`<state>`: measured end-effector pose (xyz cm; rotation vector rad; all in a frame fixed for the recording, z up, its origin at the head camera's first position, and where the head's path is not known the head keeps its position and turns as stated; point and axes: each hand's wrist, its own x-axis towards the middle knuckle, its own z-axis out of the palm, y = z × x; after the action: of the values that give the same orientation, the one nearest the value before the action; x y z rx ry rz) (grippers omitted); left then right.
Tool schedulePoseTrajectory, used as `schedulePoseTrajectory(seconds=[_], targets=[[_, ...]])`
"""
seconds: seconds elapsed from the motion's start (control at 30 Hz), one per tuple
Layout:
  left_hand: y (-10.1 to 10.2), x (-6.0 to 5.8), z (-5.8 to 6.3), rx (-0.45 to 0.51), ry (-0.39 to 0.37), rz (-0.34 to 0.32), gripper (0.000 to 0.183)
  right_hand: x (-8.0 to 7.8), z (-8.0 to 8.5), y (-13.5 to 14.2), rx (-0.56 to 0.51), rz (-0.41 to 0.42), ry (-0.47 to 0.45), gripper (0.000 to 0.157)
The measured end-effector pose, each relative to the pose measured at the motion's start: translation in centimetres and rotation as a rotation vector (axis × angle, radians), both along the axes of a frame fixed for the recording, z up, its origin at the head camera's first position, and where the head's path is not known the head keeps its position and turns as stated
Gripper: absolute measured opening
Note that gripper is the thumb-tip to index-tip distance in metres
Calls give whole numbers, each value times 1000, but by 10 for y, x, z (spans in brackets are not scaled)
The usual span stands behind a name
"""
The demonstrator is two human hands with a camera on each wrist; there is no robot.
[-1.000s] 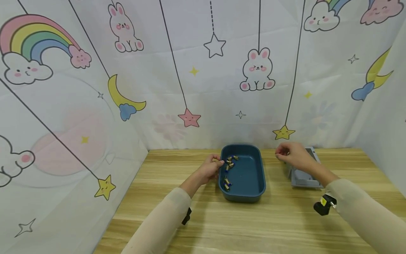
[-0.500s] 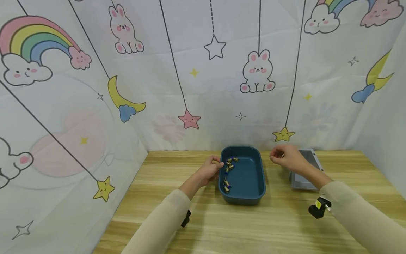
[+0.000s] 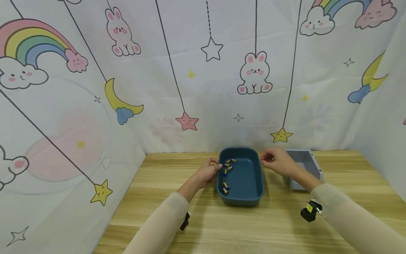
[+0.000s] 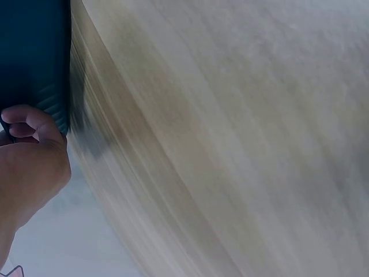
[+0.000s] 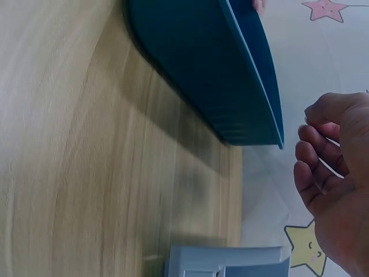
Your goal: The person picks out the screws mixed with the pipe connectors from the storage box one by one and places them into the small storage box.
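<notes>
Several small brass fittings with blue ends (image 3: pixel 227 168) lie along the left side of a dark blue tub (image 3: pixel 245 185). My left hand (image 3: pixel 207 172) grips the tub's left rim, with the thumb over the edge; in the left wrist view, its curled fingers are at the tub wall. Just off the tub's upper right rim, my right hand (image 3: pixel 279 160) hovers in the air. Its fingers are loosely bent and the thumb tip is close to the index finger. In the right wrist view, nothing shows between those fingers (image 5: pixel 314 144).
A grey plastic bin (image 3: pixel 306 162) stands right of the tub, partly behind the right forearm; its inside is only partly visible. Both containers rest on a wooden table (image 3: pixel 228 229). A printed white curtain (image 3: pixel 215 88) hangs behind the table and along its sides.
My right hand has moved left from above the grey bin to beside the blue tub, uncovering more of the bin. My left hand has kept its grip on the tub rim.
</notes>
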<state>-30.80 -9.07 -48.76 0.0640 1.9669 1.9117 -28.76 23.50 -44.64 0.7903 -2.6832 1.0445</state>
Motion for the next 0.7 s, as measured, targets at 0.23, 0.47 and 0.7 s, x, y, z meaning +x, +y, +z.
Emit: schedulePoseTrajectory(seconds=[0.23,0.47,0.7], targets=[[1,1,-2,-3,14,1,26,1,-6,-9,-32,15,0,4],[4,2,-5,8,13,-3,29,5,-8,-14,12,-19,-34,3],[1,-1,-6,1,12,-7,24,3,-9,-21,16,-20,-40,3]])
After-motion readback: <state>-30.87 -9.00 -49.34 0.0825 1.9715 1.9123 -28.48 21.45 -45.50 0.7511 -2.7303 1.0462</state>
